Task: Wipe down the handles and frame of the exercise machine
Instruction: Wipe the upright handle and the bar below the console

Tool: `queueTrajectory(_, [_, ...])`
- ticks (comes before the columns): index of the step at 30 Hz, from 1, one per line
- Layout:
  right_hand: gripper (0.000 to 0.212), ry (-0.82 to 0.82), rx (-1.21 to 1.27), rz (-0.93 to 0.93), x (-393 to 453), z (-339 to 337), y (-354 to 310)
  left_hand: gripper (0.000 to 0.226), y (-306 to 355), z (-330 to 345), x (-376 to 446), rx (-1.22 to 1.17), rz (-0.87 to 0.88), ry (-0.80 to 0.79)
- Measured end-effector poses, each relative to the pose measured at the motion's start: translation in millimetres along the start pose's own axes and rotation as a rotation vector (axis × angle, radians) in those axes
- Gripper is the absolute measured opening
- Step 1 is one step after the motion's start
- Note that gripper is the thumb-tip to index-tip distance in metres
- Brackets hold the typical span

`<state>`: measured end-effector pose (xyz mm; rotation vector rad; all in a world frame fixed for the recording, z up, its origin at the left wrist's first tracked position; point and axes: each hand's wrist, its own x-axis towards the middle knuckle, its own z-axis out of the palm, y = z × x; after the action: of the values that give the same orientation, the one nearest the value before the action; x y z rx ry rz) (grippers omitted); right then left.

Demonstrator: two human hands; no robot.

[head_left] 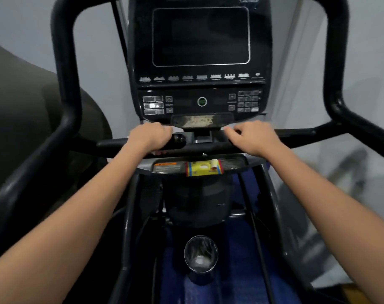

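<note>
The exercise machine's black crossbar handle ran across the centre of the view, beneath the dark console. The left hand gripped the bar at 9 o'clock of the console's base, fingers wrapped round it. The right hand rested on the bar at 3 o'clock, fingers curled; whether it held anything could not be told. 2 looped side handles rose at 10 and 2 o'clock. A yellow packet sat on the tray below the bar; a steel cup stood at 6 o'clock over blue flooring. Pale grey walls stood behind.
</note>
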<state>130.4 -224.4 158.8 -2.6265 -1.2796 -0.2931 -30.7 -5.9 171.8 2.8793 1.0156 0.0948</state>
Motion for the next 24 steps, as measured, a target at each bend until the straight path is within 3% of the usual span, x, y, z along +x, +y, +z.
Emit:
queueTrajectory(6, [0.055,-0.02,0.068,0.051,-6.4,-3.4,-2.1,0.041,30.9,45.2,-41.5,-0.046,0.43,0.604])
queueTrajectory(8, [0.055,-0.017,0.079,0.04,-7.4,-2.5,-1.1,0.03,0.9,52.7,-42.3,-0.05,0.511,0.643])
queueTrajectory(10, [0.055,-0.014,0.077,0.033,-6.6,-1.5,-1.0,0.03,-27.4,46.3,-47.9,-0.048,0.429,0.639])
queueTrajectory(12, [0.052,-0.005,0.064,0.04,-4.5,-1.3,-2.2,0.039,-40.7,30.6,-47.5,-0.041,0.231,0.537])
queueTrajectory(15, [0.048,-0.006,0.023,0.05,0.5,-2.1,-3.5,0.051,-30.4,-4.2,-13.1,-0.031,-0.098,0.053])
queueTrajectory(17, [0.047,-0.006,0.01,0.052,3.7,-0.8,-3.1,0.053,-7.5,-14.4,-5.9,-0.087,-0.147,-0.119])
queueTrajectory(18, [0.046,-0.005,0.006,0.058,4.8,-0.2,-2.3,0.053,3.6,-8.8,-6.8,-0.083,-0.106,-0.077])
queueTrajectory(19, [0.046,-0.005,0.002,0.067,5.6,0.3,-1.4,0.053,11.6,4.9,-11.5,-0.056,-0.025,0.066])
queueTrajectory(22, [0.044,-0.002,-0.018,0.075,5.7,3.6,1.3,0.043,2.3,44.2,-44.2,-0.161,0.27,0.6])
queueTrajectory(24, [0.044,0.009,-0.029,0.074,5.4,6.2,1.5,0.031,-28.6,54.5,-49.7,-0.141,0.374,0.713])
